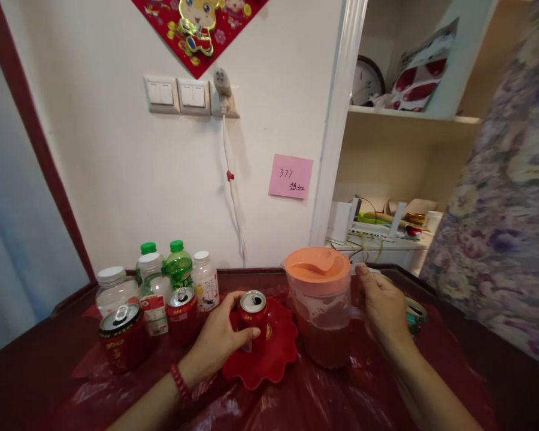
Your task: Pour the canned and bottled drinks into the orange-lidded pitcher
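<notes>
My left hand (222, 329) is wrapped round an opened red drink can (254, 323), which stands upright on a red scalloped plate (273, 364). To the plate's right is a clear pitcher (324, 323) with an orange lid (318, 264) and brownish liquid in its lower part. My right hand (384, 308) closes round the pitcher's handle at its right side. The pitcher is upright; whether its base touches the table I cannot tell. Partly hidden behind my right hand stands a green opened can (415, 317).
On the left stand two more red cans (123, 341), clear jars with white lids (117, 290), green-capped bottles (178, 266) and a white bottle (205, 281). Crinkled red plastic sheeting (314, 401) covers the table. A white cord (231, 197) hangs down the wall; a floral curtain (503, 197) is at right.
</notes>
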### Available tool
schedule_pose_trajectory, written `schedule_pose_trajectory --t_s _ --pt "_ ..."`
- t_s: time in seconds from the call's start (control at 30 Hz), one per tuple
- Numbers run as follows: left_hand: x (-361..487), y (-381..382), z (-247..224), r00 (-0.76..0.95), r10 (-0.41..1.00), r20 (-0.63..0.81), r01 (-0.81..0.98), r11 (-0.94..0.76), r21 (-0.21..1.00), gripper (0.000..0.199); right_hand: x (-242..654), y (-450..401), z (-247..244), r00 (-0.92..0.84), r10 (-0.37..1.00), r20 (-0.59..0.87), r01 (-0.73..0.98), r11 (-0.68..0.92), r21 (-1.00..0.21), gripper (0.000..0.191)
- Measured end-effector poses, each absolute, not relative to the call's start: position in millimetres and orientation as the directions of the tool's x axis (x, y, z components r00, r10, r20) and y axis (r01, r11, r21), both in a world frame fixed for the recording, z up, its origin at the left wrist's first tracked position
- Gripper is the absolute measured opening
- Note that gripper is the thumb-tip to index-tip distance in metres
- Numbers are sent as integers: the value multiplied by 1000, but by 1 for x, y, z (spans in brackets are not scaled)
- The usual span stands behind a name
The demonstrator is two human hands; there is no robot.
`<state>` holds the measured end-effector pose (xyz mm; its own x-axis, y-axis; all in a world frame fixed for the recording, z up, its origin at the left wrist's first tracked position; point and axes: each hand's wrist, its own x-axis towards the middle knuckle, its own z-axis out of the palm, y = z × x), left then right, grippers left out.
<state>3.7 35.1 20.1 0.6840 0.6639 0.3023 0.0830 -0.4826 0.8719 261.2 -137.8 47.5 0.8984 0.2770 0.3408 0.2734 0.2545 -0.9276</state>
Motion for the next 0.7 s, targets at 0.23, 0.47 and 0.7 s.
schedule_pose_trajectory --t_s 0.23,0.47,0.7 --pt "5 38 13 679 670 299 74 -467 881 56 279 -127 24 905 372 207 44 401 -915 47" --pt "5 37 15 671 669 320 56 -476 877 55 290 -130 15 896 415 162 -52 459 -887 38" --pt "5 37 14 677 667 311 56 -468 882 58 302 -132 2 913 382 146 -44 446 -894 41"
